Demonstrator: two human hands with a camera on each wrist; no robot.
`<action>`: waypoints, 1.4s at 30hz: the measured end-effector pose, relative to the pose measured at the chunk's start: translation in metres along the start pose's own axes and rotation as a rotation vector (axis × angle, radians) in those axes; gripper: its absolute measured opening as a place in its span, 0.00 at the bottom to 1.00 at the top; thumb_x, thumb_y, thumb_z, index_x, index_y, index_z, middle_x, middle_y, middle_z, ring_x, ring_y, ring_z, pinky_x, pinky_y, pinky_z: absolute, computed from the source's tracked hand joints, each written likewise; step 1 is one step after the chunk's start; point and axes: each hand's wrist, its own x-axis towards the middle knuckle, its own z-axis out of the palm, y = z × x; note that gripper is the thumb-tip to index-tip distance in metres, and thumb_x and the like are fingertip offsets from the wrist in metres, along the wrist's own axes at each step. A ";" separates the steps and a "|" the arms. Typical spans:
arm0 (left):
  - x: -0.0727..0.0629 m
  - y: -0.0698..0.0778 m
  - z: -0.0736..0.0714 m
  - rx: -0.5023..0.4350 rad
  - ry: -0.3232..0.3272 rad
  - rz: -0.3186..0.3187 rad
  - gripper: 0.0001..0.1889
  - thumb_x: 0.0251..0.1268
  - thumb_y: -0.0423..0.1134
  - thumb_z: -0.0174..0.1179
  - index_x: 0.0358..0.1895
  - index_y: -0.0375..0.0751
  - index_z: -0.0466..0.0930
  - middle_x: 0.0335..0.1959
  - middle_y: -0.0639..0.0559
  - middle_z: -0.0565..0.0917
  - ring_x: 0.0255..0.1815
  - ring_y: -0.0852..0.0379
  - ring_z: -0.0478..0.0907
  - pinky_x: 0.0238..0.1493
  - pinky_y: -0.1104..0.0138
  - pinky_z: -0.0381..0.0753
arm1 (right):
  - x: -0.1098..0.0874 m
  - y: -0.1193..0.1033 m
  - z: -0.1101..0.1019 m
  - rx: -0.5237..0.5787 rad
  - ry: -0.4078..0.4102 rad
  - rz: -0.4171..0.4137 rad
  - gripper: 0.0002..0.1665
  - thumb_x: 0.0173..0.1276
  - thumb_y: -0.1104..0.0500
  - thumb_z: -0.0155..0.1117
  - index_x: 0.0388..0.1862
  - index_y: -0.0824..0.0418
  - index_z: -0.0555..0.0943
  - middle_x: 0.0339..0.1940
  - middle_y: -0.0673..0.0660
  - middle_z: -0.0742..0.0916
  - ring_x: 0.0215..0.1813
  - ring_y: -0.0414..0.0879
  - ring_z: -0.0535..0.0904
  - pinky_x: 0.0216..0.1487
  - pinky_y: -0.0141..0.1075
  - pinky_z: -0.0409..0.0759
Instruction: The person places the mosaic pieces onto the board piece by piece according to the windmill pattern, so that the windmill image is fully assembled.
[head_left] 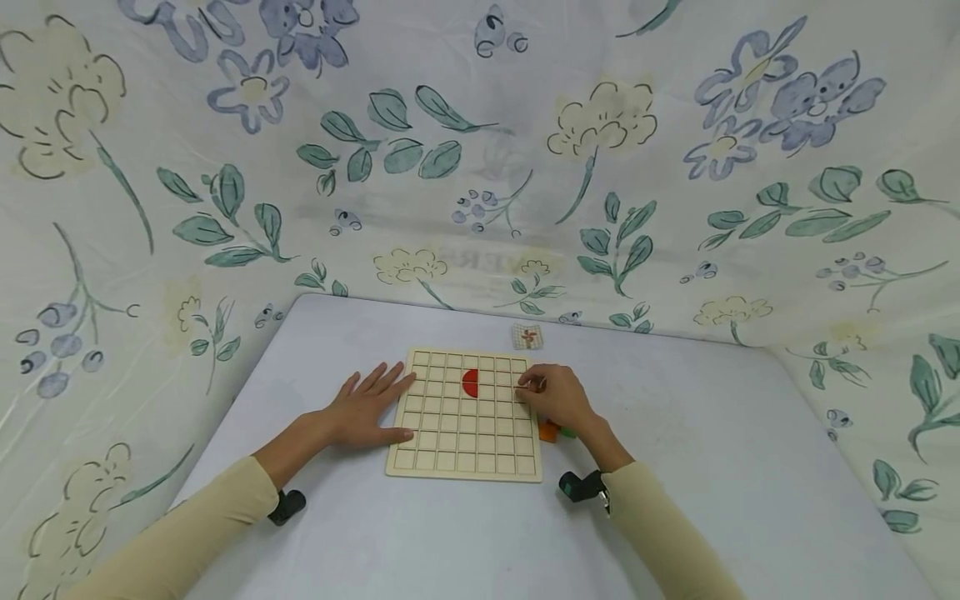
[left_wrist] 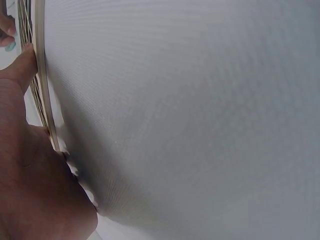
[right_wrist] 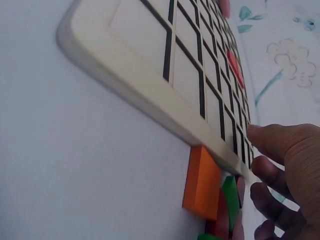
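Note:
A pale wooden board (head_left: 465, 466) with a grid of square cells lies flat on the white table. Near its upper middle is a red half-round piece (head_left: 470, 383), its straight side to the right. My left hand (head_left: 365, 411) spreads its fingers at the board's left edge, the thumb resting on the rim; the left wrist view shows this thumb touching the board's side (left_wrist: 42, 75). Over the board's upper right edge is my right hand (head_left: 558, 396), thumb and fingers bent close together. Whether a small piece sits between those fingertips is unclear.
Beside the board's right edge, partly under my right hand, lie an orange block (right_wrist: 201, 182), a green piece (right_wrist: 230, 197) and other coloured pieces. A small patterned square card (head_left: 527, 337) is behind the board. Flowered cloth (head_left: 480, 167) hangs around the table.

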 end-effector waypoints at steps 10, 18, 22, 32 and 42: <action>0.001 -0.001 0.002 0.003 0.006 0.001 0.52 0.59 0.74 0.52 0.80 0.46 0.48 0.80 0.42 0.45 0.79 0.38 0.37 0.70 0.36 0.35 | -0.006 0.017 -0.019 -0.038 -0.022 0.055 0.09 0.63 0.57 0.73 0.40 0.59 0.87 0.24 0.49 0.80 0.26 0.45 0.74 0.24 0.36 0.74; 0.001 0.000 0.001 0.003 0.004 0.002 0.53 0.59 0.74 0.52 0.80 0.46 0.48 0.80 0.42 0.45 0.78 0.38 0.37 0.70 0.36 0.36 | -0.009 0.029 -0.033 -0.088 -0.066 0.115 0.13 0.62 0.57 0.73 0.45 0.59 0.87 0.29 0.51 0.81 0.30 0.45 0.75 0.27 0.34 0.77; 0.001 0.001 0.000 0.000 0.002 0.002 0.52 0.60 0.73 0.53 0.80 0.46 0.48 0.80 0.42 0.45 0.78 0.38 0.37 0.70 0.36 0.36 | -0.009 0.035 -0.040 -0.139 -0.085 0.119 0.13 0.62 0.58 0.73 0.46 0.60 0.87 0.33 0.52 0.82 0.33 0.46 0.75 0.29 0.34 0.78; 0.001 0.001 0.001 0.004 0.009 0.006 0.52 0.60 0.73 0.53 0.80 0.45 0.48 0.80 0.41 0.45 0.78 0.38 0.38 0.70 0.35 0.37 | -0.009 0.046 -0.048 -0.182 -0.120 0.156 0.12 0.64 0.58 0.71 0.45 0.59 0.88 0.38 0.54 0.82 0.40 0.50 0.75 0.41 0.40 0.79; 0.002 0.000 0.000 -0.002 0.016 0.011 0.52 0.60 0.73 0.52 0.79 0.45 0.49 0.80 0.40 0.46 0.78 0.37 0.38 0.69 0.35 0.37 | -0.009 0.050 -0.047 -0.106 -0.152 0.206 0.05 0.65 0.61 0.70 0.39 0.59 0.85 0.36 0.53 0.83 0.40 0.49 0.75 0.43 0.40 0.80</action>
